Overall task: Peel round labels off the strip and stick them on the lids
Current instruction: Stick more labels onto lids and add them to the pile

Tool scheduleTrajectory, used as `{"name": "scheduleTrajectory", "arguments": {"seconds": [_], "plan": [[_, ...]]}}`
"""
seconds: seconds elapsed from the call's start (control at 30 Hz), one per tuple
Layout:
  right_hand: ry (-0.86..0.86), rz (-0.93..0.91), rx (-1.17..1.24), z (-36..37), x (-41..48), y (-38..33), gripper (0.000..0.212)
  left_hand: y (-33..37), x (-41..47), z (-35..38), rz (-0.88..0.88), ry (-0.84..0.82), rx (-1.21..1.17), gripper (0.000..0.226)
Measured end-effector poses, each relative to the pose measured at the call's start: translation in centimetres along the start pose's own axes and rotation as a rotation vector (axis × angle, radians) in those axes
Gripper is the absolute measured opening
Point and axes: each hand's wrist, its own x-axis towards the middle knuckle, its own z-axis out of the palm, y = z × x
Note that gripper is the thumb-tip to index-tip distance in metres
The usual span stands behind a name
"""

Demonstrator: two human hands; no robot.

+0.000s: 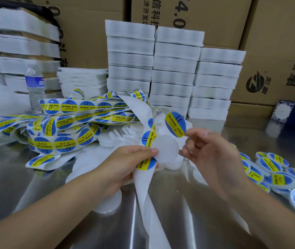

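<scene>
Cardboard boxes (206, 18) stand behind a shiny steel table (188, 203).

I see both bare forearms reaching in from the bottom edge, hands close together mid-frame but not touching. Left hand (130, 162) has its thumb pressed on top of the lid (167, 151), fingers curled beneath. Right hand (209, 151) sits slightly higher, thumb and forefinger pinching the label (175, 125) by its edge, slightly blurred.

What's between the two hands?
Head view: a bare white lid, gripped by the left hand with the strip; the right hand pinches a label above it.
</scene>
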Motion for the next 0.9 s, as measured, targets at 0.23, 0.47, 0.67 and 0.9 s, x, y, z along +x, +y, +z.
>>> {"name": "scheduleTrajectory", "arguments": {"seconds": [0.23, 0.47, 0.67, 0.9], "plan": [[0.147, 0.281, 0.164, -0.6, 0.6, -0.2, 0.028, 0.0, 0.2, 0.0, 0.011, 0.021, -0.054, 0.012], [0.092, 0.420, 0.062, -0.2, 0.6, 0.5, 0.033, 0.2, -0.1, 0.1, 0.034, 0.008, -0.047, 0.014], [0.097, 0.447, 0.020, -0.3, 0.7, 0.7, 0.033, 0.1, 0.1, 0.0, 0.042, 0.016, -0.041, 0.010], [0.090, 0.462, 0.021, -0.3, 0.7, 0.8, 0.033, 0.1, 0.2, -0.1, 0.058, 0.006, -0.034, 0.019]]}}
